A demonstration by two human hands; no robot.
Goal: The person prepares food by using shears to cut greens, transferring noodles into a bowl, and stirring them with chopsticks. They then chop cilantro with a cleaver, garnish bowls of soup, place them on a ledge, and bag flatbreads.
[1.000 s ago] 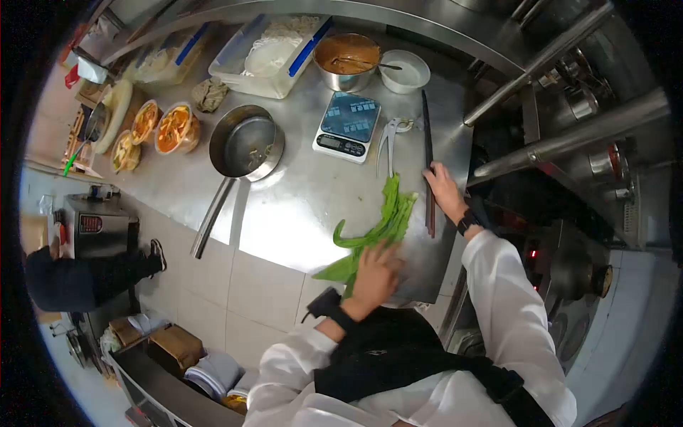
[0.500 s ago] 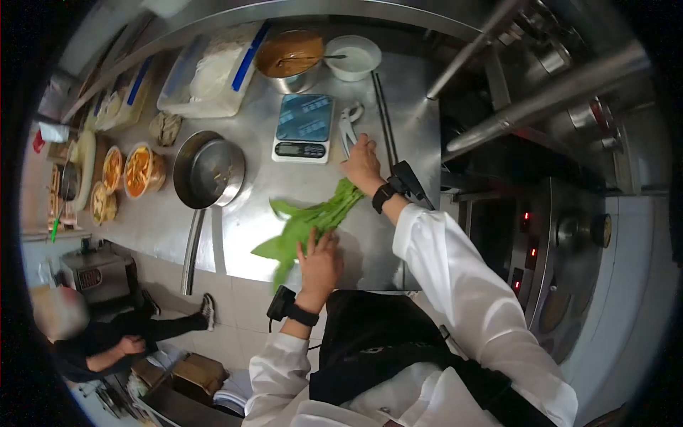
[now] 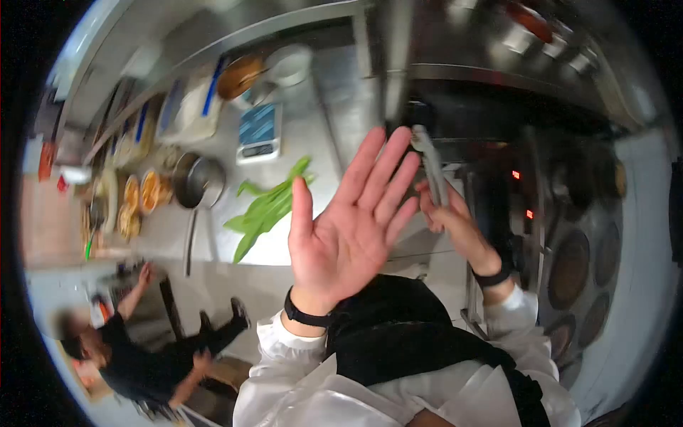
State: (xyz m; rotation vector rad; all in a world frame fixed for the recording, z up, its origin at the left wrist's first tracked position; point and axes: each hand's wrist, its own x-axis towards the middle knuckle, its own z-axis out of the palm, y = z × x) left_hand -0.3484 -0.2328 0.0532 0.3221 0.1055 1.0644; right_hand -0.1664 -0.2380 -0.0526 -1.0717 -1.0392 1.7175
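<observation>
Slim, silvery metal tongs (image 3: 432,171), slightly blurred, tilt upward in the right hand (image 3: 455,220), head uppermost and gripped low. Bright green leaves (image 3: 267,211) lie loosely bunched on the steel counter (image 3: 302,135), pointed tips fanned.

"What defeated you?"
"The steel tool (image 3: 432,167) was blurred, and its lower end vanished inside the right grip (image 3: 453,215), at three o'clock."
"And the left grip (image 3: 345,242)?"
"It covered part of the desk (image 3: 272,247). Whether the greens (image 3: 265,208) ran on behind its thumb, at nine o'clock, I couldn't tell."
"Toward eleven?"
"The scale (image 3: 259,132) had digits too small to read."
"Anything cropped?"
"The white sleeves (image 3: 284,377), cut off by the bottom edge between five and seven o'clock."
</observation>
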